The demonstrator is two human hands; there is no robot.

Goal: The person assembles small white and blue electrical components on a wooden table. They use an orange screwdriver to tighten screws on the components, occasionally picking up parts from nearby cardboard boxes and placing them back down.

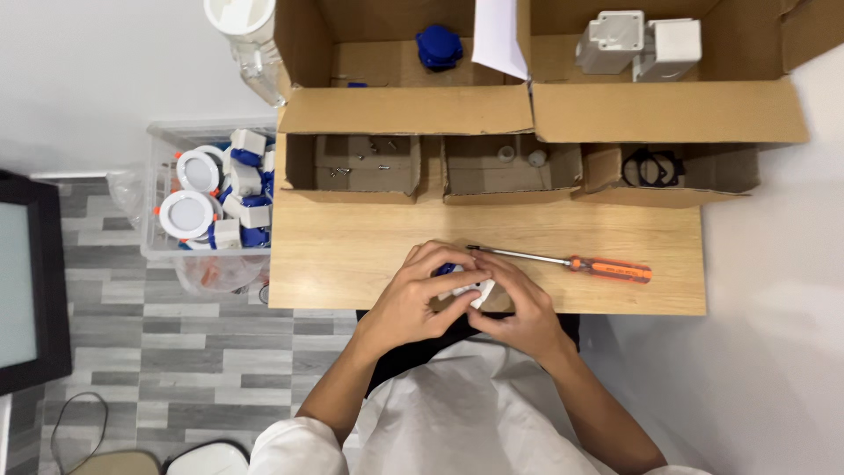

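Left hand [413,303]: fingers curled round a small white and blue part [466,286], closed on it from the left; thumb on top
Right hand [519,312]: closed on same part from the right, fingertips pinching its near-right edge; both hands touch each other over it
Part: held just above/at near edge of wooden bench [352,264], centre; mostly hidden by fingers, only a white face and a blue sliver show; can't tell which way up
Screwdriver [571,262]: orange handle, lies free on bench, just far-right of hands, tip pointing left twd the part; not held
Small boxes far side: left box [365,167] w/ screws, mid box [510,167] w/ small white bits, right box [668,171] w/ black rings
Large cartons beyond: blue piece [438,46] in left one, white housings [637,40] in right one
Clear bin [158,189]: left of bench, full of white round units w/ blue backs
Doing it well (my read): keep part low over bench so a dropped bit stays put; press halves square, even thumb pressure, no twisting; check seam w/ fingertips before letting go one hand for the driver
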